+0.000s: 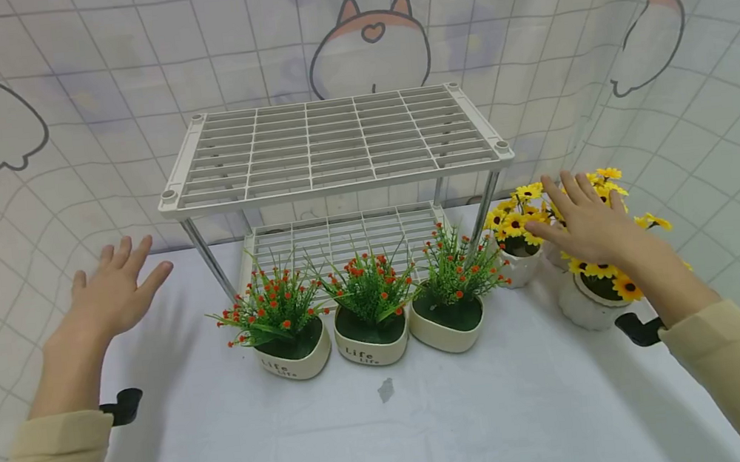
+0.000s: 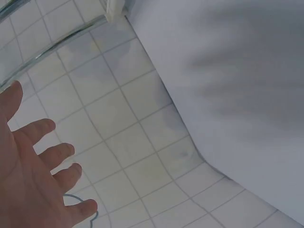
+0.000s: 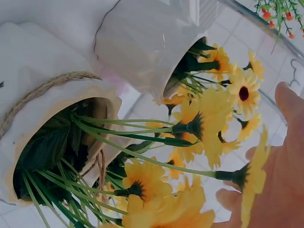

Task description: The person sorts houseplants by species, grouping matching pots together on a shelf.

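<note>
My left hand [image 1: 111, 289] hovers with spread fingers over the table, left of a two-tier white rack [image 1: 335, 149]. On the other side, my right hand [image 1: 587, 229] is held palm down with straight fingers above potted yellow flowers [image 1: 516, 220]. In the right wrist view, yellow blooms [image 3: 209, 123] come right up by the fingers, and a white pot [image 3: 52, 61] with twine round it leans across the left. Three cream pots with red-flowered plants [image 1: 370, 335] stand in a row before the rack. Neither hand holds anything.
A white cloth covers the table [image 1: 337, 442], with a small grey patch [image 1: 386, 389] near the front pots. Behind hangs a grid-patterned curtain [image 1: 127, 76] with cartoon animals. The rack's metal legs [image 1: 208, 258] rise from its lower shelf [image 1: 343, 233].
</note>
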The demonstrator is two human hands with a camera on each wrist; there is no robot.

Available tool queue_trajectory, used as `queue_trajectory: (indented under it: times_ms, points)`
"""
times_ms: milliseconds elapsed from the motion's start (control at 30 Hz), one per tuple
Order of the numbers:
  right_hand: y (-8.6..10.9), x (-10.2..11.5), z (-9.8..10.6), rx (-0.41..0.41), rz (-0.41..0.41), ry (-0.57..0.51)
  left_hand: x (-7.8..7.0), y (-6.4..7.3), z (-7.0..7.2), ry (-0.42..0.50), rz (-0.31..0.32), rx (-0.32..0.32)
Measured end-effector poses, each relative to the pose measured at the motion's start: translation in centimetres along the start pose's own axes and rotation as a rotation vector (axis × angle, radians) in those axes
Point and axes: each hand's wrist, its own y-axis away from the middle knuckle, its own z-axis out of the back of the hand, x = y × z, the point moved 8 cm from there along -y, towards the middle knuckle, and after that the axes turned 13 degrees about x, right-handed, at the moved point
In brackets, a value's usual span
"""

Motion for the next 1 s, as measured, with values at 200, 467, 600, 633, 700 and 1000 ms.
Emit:
queue_trajectory:
  times_ms: [200, 467, 600, 633, 700, 1000]
  points:
    - [0.9, 1.0, 0.2, -0.035, 0.024, 0.02, -1.0, 0.6, 0.8, 0.013, -0.025, -0.077]
    - [2.0, 3.0, 1.1, -0.152, 0.105, 0.014, -3.6, 2.0, 2.8, 0.062, -0.086, -0.229]
    - [3.0, 4.5, 1.7, -0.241, 0.169, -0.012, -4.8, 2.9, 3.7, 0.147, -0.135, -0.3]
    - [3.3, 4.9, 1.7, -0.263, 0.183, -0.018, -5.1, 3.1, 3.9, 0.18, -0.148, -0.32]
    - [3.9, 5.7, 1.8, -0.31, 0.216, -0.029, -5.5, 3.4, 4.3, 0.264, -0.179, -0.365]
    - [5.7, 8.6, 1.4, -0.477, 0.413, -0.097, -6.4, 4.1, 5.0, 0.631, -0.245, -0.498]
